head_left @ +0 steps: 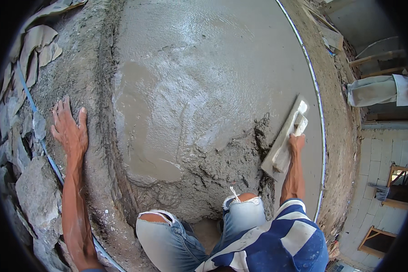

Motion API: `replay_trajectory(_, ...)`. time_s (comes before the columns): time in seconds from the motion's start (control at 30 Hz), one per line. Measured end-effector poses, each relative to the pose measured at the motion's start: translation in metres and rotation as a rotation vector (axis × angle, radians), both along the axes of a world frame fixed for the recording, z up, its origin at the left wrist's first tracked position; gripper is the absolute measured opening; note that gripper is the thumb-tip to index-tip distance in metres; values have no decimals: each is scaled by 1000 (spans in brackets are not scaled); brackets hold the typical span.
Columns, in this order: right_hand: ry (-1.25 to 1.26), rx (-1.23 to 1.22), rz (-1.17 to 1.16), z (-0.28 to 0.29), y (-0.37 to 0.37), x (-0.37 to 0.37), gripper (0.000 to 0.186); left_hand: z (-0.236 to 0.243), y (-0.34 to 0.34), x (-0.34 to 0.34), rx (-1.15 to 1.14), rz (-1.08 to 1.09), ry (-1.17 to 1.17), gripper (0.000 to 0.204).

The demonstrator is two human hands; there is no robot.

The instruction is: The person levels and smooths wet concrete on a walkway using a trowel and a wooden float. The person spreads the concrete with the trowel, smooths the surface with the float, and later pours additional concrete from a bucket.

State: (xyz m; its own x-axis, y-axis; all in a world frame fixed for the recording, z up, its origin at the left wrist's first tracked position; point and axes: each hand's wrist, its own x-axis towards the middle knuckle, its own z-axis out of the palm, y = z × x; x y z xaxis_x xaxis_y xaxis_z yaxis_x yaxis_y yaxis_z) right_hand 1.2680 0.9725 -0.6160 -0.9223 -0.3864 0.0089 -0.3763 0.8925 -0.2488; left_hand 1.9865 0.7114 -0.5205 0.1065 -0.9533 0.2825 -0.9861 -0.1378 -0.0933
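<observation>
Gripping is done by the right hand, whose fingers are closed round the handle of a long, pale float. For good work, it is judged, the blade should be held nearly flat, with its leading edge lifted slightly so that the wet concrete is not dug into. Pressure should be kept light and even, and strokes should be overlapped. Low spots in the rough, lumpy mix should be filled before that part is smoothed, and the thin pale edge strip should not be knocked.

The float is held directly in the right hand, its blade reaching both ahead of the knuckles and back to their left. Whether its whole underside is touched by concrete cannot be told. Lumpy mix is seen just left of it; the edge strip is set near its right side.

The left hand is laid open, fingers apart, on the earth ledge, well apart from the float. Farther out, the ledge is bordered by a blue hose and grey rocks.
</observation>
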Motion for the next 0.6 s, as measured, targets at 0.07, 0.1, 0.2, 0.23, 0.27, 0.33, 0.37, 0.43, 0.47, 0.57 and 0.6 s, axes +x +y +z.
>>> replay_trajectory(0.07,26,-51,-12,14,20,8,58,-3,-2,-6,16,-37,1,62)
replay_trajectory(0.1,24,-80,13,22,15,17,59,-3,-1,-5,24,-12,-12,62)
replay_trajectory(0.2,-190,-210,204,61,-59,52,59,-4,-1,-3,13,-25,12,63)
replay_trajectory(0.23,-103,-245,377,58,-89,50,58,-5,-2,-3,13,-17,9,63)
replay_trajectory(0.27,-98,-173,488,52,-131,48,57,2,0,2,3,-16,4,63)
replay_trajectory(0.33,-25,-106,695,65,-219,88,54,-3,1,3,8,-16,38,64)
replay_trajectory(0.37,-14,-89,787,59,-261,111,50,5,4,5,11,15,18,64)
replay_trajectory(0.43,154,-25,1024,51,-330,143,45,3,1,-1,10,-15,57,64)
replay_trajectory(0.47,111,27,1079,45,-364,152,45,4,0,-3,10,-20,70,63)
replay_trajectory(0.57,73,19,1295,33,-433,196,43,1,-1,-3,3,-31,58,64)
replay_trajectory(0.6,111,22,1296,30,-449,214,42,0,0,1,-20,-46,49,64)
